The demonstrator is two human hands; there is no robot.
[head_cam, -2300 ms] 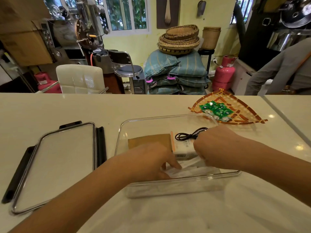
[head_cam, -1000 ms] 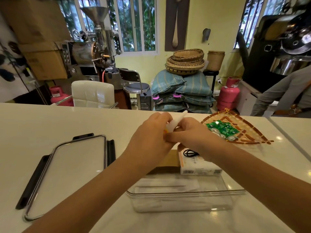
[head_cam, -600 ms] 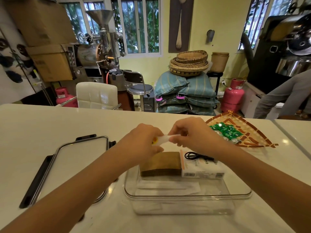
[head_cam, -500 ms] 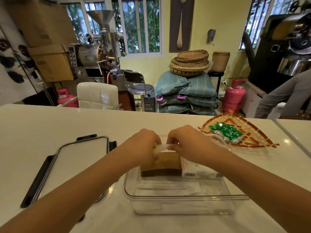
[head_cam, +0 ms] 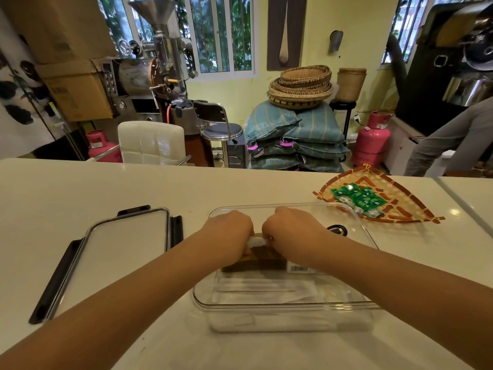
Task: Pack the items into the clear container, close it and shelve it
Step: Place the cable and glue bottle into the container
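Note:
The clear container stands open on the white counter in front of me. Both hands reach into its far half. My left hand and my right hand pinch a small white packet between them, just above a brown box. A white box with a barcode lies under my right wrist, mostly hidden. A coiled black cable shows past my right hand. Flat clear sachets lie in the near half. The container's lid with black clips rests to the left.
A woven fan-shaped tray holding several green packets sits at the back right of the counter. A person in grey bends beyond the counter's right end. Chairs, sacks and gas cylinders stand behind the counter.
Both hands have lowered the white packet from above the container's far rim down into it, onto the brown box. The camera has tilted down slightly.

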